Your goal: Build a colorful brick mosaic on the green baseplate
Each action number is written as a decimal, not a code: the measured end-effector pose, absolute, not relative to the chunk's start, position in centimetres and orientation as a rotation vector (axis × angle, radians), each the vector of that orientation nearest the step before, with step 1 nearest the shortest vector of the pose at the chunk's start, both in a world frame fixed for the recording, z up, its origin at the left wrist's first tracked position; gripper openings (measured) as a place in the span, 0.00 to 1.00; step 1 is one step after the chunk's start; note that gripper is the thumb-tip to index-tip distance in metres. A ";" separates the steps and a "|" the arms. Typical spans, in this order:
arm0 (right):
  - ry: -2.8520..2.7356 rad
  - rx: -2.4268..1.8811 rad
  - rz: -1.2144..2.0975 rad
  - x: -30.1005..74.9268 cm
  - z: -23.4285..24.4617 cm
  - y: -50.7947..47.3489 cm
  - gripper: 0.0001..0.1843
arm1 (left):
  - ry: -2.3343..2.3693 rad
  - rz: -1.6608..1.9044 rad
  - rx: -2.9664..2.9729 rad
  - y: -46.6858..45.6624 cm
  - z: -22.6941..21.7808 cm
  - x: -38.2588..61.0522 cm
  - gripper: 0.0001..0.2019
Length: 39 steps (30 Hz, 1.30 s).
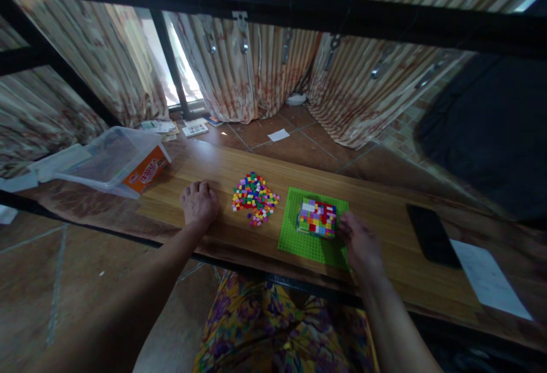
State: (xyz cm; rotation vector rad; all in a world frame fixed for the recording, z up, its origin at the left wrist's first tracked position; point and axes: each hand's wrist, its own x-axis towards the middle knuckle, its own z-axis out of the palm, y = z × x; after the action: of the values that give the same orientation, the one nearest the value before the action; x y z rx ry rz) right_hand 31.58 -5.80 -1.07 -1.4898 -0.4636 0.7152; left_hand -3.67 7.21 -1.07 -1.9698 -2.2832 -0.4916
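A pile of small multicoloured bricks (255,197) lies on the wooden table (384,202). To its right a green baseplate (301,239) carries a built block of many colours (317,217). My left hand (199,203) rests on the table just left of the pile, knuckles up and fingers curled under. My right hand (361,244) lies at the right edge of the baseplate, its fingers touching the side of the block. What the right fingertips hold, if anything, is hidden.
A clear plastic box (113,159) with an orange label stands at the table's left end. A black phone (431,234) and a white sheet (489,279) lie at the right. A black bar crosses overhead. Curtains hang behind; papers lie on the tiled floor.
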 end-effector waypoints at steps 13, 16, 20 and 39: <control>-1.378 -1.495 0.496 21.3 4.0 -7.5 0.10 | -2.279 -0.485 -1.975 7.1 -1.2 -3.8 0.18; -1.584 -1.504 0.506 18.7 2.2 -7.0 0.10 | -2.293 -0.496 -1.986 7.0 -1.1 -3.8 0.18; -1.724 -1.556 0.413 16.9 -0.1 -5.7 0.09 | -2.316 -0.520 -2.001 7.0 -1.0 -3.7 0.18; -1.864 -1.622 0.134 15.9 -1.4 -4.5 0.11 | -2.286 -0.515 -1.988 7.1 -1.2 -3.9 0.18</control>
State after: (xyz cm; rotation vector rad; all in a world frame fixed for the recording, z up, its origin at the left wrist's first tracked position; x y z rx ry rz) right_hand 15.90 -4.51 -1.39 -1.6223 -1.8643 0.1345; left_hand -3.88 7.10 -1.15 -1.9884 -2.2860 -0.5147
